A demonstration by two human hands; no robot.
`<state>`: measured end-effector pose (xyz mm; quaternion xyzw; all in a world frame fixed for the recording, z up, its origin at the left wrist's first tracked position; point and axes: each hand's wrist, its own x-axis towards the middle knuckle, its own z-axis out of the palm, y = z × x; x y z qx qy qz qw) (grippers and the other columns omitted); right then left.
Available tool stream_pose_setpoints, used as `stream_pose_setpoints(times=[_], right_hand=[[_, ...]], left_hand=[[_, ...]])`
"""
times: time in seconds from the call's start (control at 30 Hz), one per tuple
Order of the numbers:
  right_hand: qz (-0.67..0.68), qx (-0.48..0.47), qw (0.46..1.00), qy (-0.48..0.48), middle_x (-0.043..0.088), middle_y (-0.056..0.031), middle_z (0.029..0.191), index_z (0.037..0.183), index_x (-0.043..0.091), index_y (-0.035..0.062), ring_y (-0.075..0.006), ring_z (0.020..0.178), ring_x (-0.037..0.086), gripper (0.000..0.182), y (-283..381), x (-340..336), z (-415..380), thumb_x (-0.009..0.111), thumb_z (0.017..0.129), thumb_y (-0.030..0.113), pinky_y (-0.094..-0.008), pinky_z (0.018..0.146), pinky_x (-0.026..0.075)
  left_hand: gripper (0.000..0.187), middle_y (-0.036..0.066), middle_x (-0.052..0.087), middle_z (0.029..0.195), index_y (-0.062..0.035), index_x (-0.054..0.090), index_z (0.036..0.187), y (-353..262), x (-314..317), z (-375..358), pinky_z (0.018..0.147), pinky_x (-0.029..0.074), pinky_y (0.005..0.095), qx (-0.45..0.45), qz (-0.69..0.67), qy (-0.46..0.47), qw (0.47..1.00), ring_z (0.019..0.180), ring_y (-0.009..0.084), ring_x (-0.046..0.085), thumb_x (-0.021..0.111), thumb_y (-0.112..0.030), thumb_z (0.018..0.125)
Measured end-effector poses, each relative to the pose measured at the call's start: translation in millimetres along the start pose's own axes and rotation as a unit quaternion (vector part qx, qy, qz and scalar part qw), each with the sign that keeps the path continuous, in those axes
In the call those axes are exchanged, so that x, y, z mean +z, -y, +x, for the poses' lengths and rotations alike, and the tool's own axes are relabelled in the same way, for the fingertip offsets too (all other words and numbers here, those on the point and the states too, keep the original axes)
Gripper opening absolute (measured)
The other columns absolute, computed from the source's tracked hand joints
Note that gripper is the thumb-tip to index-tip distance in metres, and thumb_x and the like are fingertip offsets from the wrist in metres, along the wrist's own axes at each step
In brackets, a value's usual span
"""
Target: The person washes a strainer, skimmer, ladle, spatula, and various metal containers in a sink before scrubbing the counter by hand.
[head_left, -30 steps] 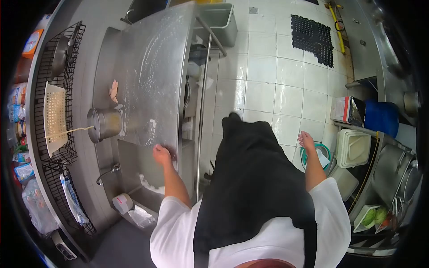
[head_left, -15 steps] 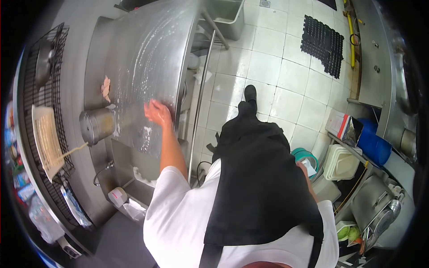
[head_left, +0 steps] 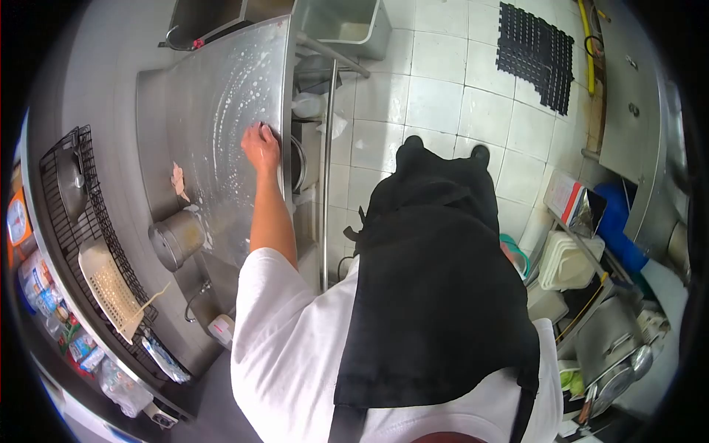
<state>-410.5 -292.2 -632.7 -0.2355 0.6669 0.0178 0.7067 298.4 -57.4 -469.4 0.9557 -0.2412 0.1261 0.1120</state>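
Note:
My left hand [head_left: 261,148] is curled into a closed shape over the soapy steel counter [head_left: 199,111], near its front edge. What it holds, if anything, is hidden under the fingers. White suds streak the metal around and beyond it. To the left lies a crumpled pinkish scrap [head_left: 179,181], and a steel pot [head_left: 168,242] stands close to that. Only a sliver of my right hand [head_left: 507,251] shows past the black apron [head_left: 436,295], beside a teal bucket [head_left: 519,257]; its fingers are hidden.
A wire shelf with a perforated tray [head_left: 111,288] runs along the left. Beyond the counter's far end is a grey bin [head_left: 362,29]. A metal rail [head_left: 329,170] borders the counter. A black mat [head_left: 535,55] lies on the tiled floor; stacked white containers [head_left: 565,262] stand right.
My left hand went from spread fingers to a curled shape and moved farther along the counter. My body and view shifted forward; both boots now show. My right hand is more hidden.

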Motion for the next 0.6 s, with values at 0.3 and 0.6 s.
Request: stream_pose_setpoints(times=[0.3,0.6], right_hand=[[-0.210,-0.045,0.975,0.058,0.061,-0.0012,0.090,0.111,0.054,0.0128,-0.0125,0.074,0.058,0.026,161,-86,57,0.046,0.095,0.032,-0.0267,0.060,0.044],[-0.228,-0.170,0.959,-0.004,0.061,-0.0088,0.107,0.129,0.047,0.0093,-0.0154,0.085,0.060,0.039,440,-142,152,0.047,0.096,0.030,-0.0250,0.067,0.049]], left_hand=[[0.040,0.017,0.043,0.137,-0.0180,0.056,0.121,-81,-13,-208,0.090,0.037,0.0570,-0.400,0.242,-0.092,0.879,0.121,0.0382,0.042,0.052,-0.040,0.089],[0.051,0.016,0.033,0.147,-0.0159,0.053,0.130,-177,-40,-487,0.098,0.034,0.0612,-0.566,0.078,0.419,0.706,0.133,0.0379,0.033,0.049,-0.044,0.087]])
